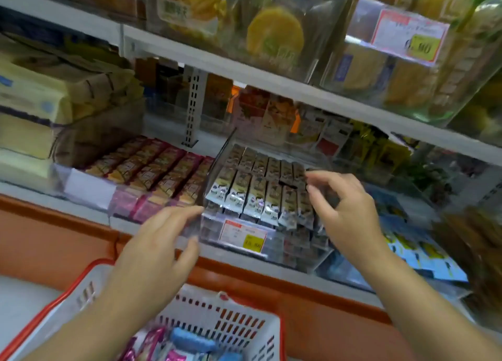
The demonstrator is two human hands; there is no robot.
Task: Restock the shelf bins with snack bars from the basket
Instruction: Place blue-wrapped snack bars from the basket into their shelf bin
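Two rows of brown-and-cream foil snack bars (256,195), probably light and slippery, best pinched across the sides, fill the clear plastic shelf bin (218,157), which the left hand (160,241) touches with released grip, while I cannot tell if the curled right hand (347,211) grips one.

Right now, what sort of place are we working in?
Most likely a shop's snack aisle: clear shelf bins packed with wrapped snack bars, a printed price tag on the bin front, and a red-and-white basket of stock below.
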